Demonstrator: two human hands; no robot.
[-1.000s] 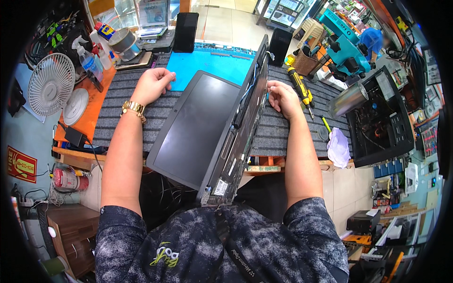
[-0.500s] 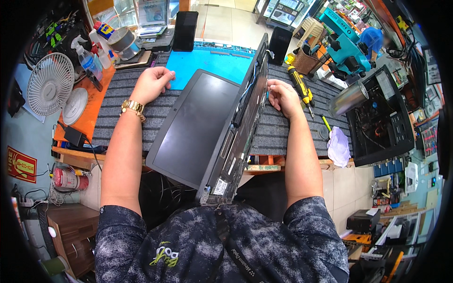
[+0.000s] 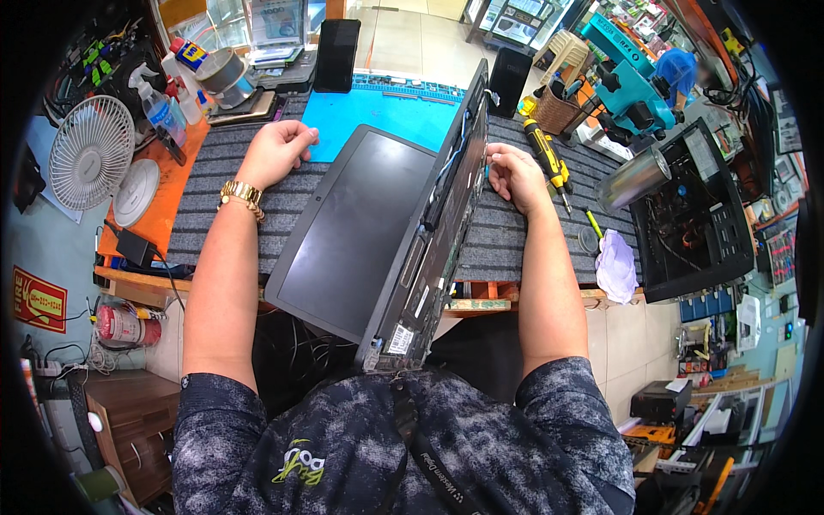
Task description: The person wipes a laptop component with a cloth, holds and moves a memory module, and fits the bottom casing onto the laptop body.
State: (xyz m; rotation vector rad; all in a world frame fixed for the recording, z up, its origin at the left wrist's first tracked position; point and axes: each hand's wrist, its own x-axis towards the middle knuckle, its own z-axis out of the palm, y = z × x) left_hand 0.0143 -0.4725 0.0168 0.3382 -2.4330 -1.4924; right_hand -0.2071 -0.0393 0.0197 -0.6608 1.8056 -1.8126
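Note:
An opened black laptop stands on its edge in front of me. Its dark screen [image 3: 356, 227] faces up and slants to the left, while the base [image 3: 429, 266], with its underside exposed, rises upright and reaches back to my shirt. Left of the screen, my left hand [image 3: 279, 153] is loosely closed beside the blue mat [image 3: 343, 116], apart from the laptop; nothing shows in its fingers. My right hand [image 3: 517, 178] is curled on the other side, fingertips at the base's underside. A small bit of blue shows by those fingers, too small to name.
Right of my right hand lie a yellow-and-black screwdriver [image 3: 548, 159], a green pen-like stick [image 3: 594, 225] and a crumpled lilac cloth [image 3: 615, 266]. An open computer case [image 3: 695, 219] and a teal microscope [image 3: 631, 90] stand beyond. At left are a white fan [image 3: 92, 153] and bottles [image 3: 163, 112].

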